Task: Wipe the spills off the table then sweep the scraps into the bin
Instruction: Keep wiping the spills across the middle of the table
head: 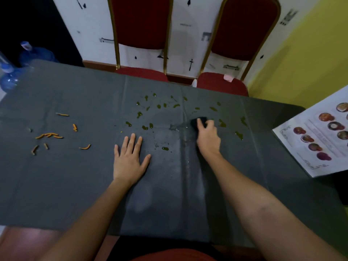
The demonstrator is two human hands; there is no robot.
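A dark grey cloth covers the table (75, 185). Several yellow-green spill drops (148, 110) dot its far middle and right. Orange scraps (49, 136) lie scattered at the left. My right hand (207, 134) grips a small dark sponge (197, 121) and presses it on the cloth among the drops, with a wet smear just to its left. My left hand (130, 157) lies flat on the cloth, fingers spread, holding nothing. No bin is in view.
Two red chairs with gold frames (143, 44) stand behind the far edge; a small pink item (228, 77) lies on the right seat. A printed menu sheet (318, 138) overlaps the table's right end. Blue water bottles (11, 76) stand at the far left.
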